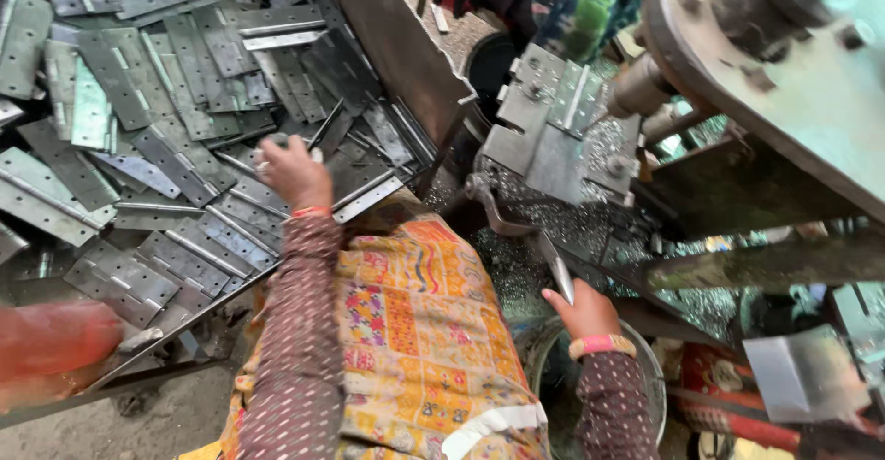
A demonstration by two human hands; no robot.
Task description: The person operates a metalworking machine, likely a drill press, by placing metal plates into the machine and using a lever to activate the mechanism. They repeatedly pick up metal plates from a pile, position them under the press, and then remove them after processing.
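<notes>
A view from above, looking down over a person's lap, which is covered by a bright patterned cloth in orange, yellow and pink [419,331]. The left hand [295,172], in a dark dotted sleeve with an orange bangle at the wrist, reaches out to the left over a heap of flat grey metal hinge plates [175,128], each a long strip with a knuckled seam down its middle. The fingers are curled down onto the plates near the heap's right edge and seem to be closing on one, though which plate cannot be told because the hand hides it. The plates lie loose and overlapping in all directions on a low metal tray [184,326] that fills the upper left of the view. The right hand [583,312], with a pink bangle on its wrist, is clenched round the lower end of a thin shiny metal lever [556,271] that runs up and to the left toward a dark curved arm of a press machine. Above it, at centre right, grey stamped plates [544,123] rest on the machine's bed, surrounded by a glittering litter of small metal chips [590,225]. A large, worn, greenish metal wheel or housing [784,82] fills the upper right corner. A round metal bucket [650,368] sits just below the right wrist. A blurred red shape [51,345] shows at the lower left edge.
</notes>
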